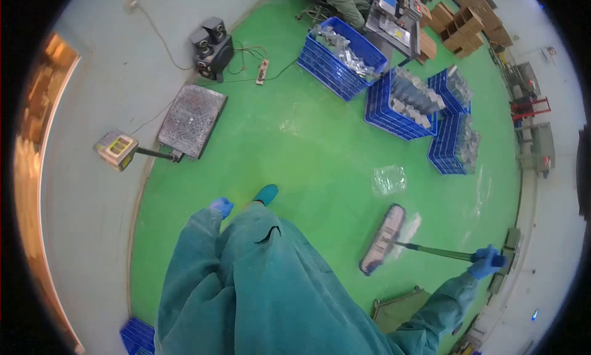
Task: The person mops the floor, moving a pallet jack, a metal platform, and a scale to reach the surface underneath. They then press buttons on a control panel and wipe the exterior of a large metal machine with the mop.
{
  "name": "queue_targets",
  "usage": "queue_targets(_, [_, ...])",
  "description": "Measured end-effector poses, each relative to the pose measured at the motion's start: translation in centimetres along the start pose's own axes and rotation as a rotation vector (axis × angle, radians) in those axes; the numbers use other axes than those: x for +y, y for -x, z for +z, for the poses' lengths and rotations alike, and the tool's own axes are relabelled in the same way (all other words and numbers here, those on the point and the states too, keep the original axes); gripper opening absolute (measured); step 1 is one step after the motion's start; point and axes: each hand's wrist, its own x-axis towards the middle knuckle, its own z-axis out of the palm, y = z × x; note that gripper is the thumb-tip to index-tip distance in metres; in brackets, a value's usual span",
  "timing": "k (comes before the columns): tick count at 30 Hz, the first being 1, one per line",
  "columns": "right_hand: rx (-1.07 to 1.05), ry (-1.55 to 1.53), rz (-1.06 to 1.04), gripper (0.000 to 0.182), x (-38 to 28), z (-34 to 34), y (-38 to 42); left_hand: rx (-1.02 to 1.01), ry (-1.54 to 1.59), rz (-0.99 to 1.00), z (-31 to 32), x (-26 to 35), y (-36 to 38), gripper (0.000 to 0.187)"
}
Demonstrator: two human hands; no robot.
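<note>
My right hand (484,263), in a blue glove, is wrapped round the end of the green handle of a flat mop (381,239). The mop's wide whitish head lies on the green floor, right of my body, with a dark edge at its lower end. My left hand (222,207), also gloved in blue, hangs beside my left leg with its fingers curled in; nothing shows in it. One teal shoe (266,194) sticks out from under my green gown (277,287).
Blue crates (341,69) of clear-wrapped items stand at upper right. A crumpled plastic sheet (389,180) lies beyond the mop. A platform scale (192,121), speaker (212,50) and power strip (263,72) with cables line the left wall. A person (345,7) sits by a metal table.
</note>
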Motion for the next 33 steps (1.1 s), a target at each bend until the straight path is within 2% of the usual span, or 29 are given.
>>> queue_targets(1, [-0.04, -0.111, 0.001, 0.02, -4.3, 1.4, -0.7, -0.079, -0.025, -0.011, -0.2, 3.1, -0.7, 0.037])
queue_targets(2, [-0.027, -0.083, -0.003, 0.022, -7.4, 2.2, -1.0, -0.022, -0.052, 0.152, 0.3, 5.7, -1.2, 0.038])
queue_targets(3, [-0.1, -0.196, 0.016, 0.022, -12.1, 4.6, -0.3, 0.036, -0.075, 0.318, 0.8, 8.5, -1.5, 0.039])
queue_targets(4, [-0.155, -0.256, 0.026, 0.02, -14.8, 5.7, 0.1, -0.035, -0.111, 0.437, 0.0, 12.5, -0.7, 0.043])
queue_targets(5, [-0.213, -0.317, 0.036, 0.019, -16.7, 6.5, 0.6, -0.108, -0.144, 0.552, -0.7, 16.2, 0.6, 0.047])
queue_targets(7, [-0.265, -0.391, -0.005, 0.018, -19.3, 8.8, 2.6, -0.122, -0.122, 0.84, 2.1, 19.9, -0.3, 0.057])
queue_targets(9, [-0.336, -0.486, -0.044, 0.017, -21.5, 11.2, 4.5, -0.236, -0.065, 1.039, 1.1, 24.5, 4.0, 0.066])
queue_targets(11, [-0.483, -0.634, 0.012, 0.018, -23.5, 13.4, 6.4, -0.241, 0.0, 1.161, 1.2, 27.1, 7.4, 0.071])
queue_targets(12, [-0.487, -0.641, 0.016, 0.018, -24.2, 14.8, 7.1, -0.236, 0.0, 1.154, 1.2, 28.0, 8.7, 0.071])
queue_targets(14, [-0.646, -0.773, 0.122, 0.019, -25.3, 17.2, 8.2, 0.003, 0.2, 1.461, 0.9, 28.9, 10.3, 0.069])
queue_targets(15, [-0.642, -0.78, 0.123, 0.019, -25.1, 18.3, 8.7, 0.004, 0.191, 1.461, 0.3, 28.9, 10.2, 0.069])
queue_targets(17, [-0.695, -0.787, 0.159, 0.018, -23.9, 20.7, 10.1, 0.043, 0.247, 1.072, -0.6, 29.0, 9.9, 0.055])
queue_targets(19, [-0.641, -0.728, 0.104, 0.019, -22.7, 25.1, 12.5, 0.161, 0.555, 1.116, 0.6, 27.8, 3.8, 0.037])
queue_targets(21, [-0.627, -0.666, 0.247, 0.019, -19.8, 27.8, 16.3, 0.098, 0.859, 0.975, 0.1, 26.0, -0.7, 0.029])
queue_targets(22, [-0.701, -0.476, 0.358, 0.018, -18.7, 29.2, 18.3, 0.075, 0.953, 0.93, -0.9, 25.3, -2.0, 0.026])
queue_targets(23, [-0.77, -0.285, 0.471, 0.016, -17.9, 30.4, 19.8, 0.294, 0.658, 0.995, -2.7, 24.7, -1.9, 0.025])
queue_targets(24, [-0.75, -0.291, 0.475, 0.016, -17.7, 31.3, 20.4, 0.507, 0.355, 1.041, -3.9, 24.8, -1.6, 0.024])
queue_targets(25, [-0.739, -0.518, 0.437, 0.015, -17.5, 31.9, 20.7, 0.495, 0.339, 1.052, -4.4, 25.2, -1.5, 0.024])
queue_targets(26, [-0.722, -0.744, 0.391, 0.015, -17.0, 32.1, 20.7, 0.396, 0.337, 1.057, -4.6, 25.5, -1.4, 0.021])
queue_targets(27, [-0.701, -0.747, 0.4, 0.015, -16.1, 32.0, 20.3, 0.296, 0.332, 1.059, -4.6, 26.0, -1.4, 0.018])
queue_targets(28, [-0.613, -0.797, 0.457, 0.015, -14.9, 32.0, 19.7, 0.287, 0.313, 1.065, -3.9, 26.9, -1.9, 0.018])
queue_targets(30, [-0.484, -0.828, 0.521, 0.017, -13.2, 32.0, 17.4, 0.402, 0.2, 1.06, -1.1, 29.6, -4.3, 0.017])
queue_targets(33, [-0.462, -0.865, 0.514, 0.018, -8.7, 30.9, 15.7, 0.431, 0.16, 0.982, 1.9, 33.2, -6.8, 0.02])
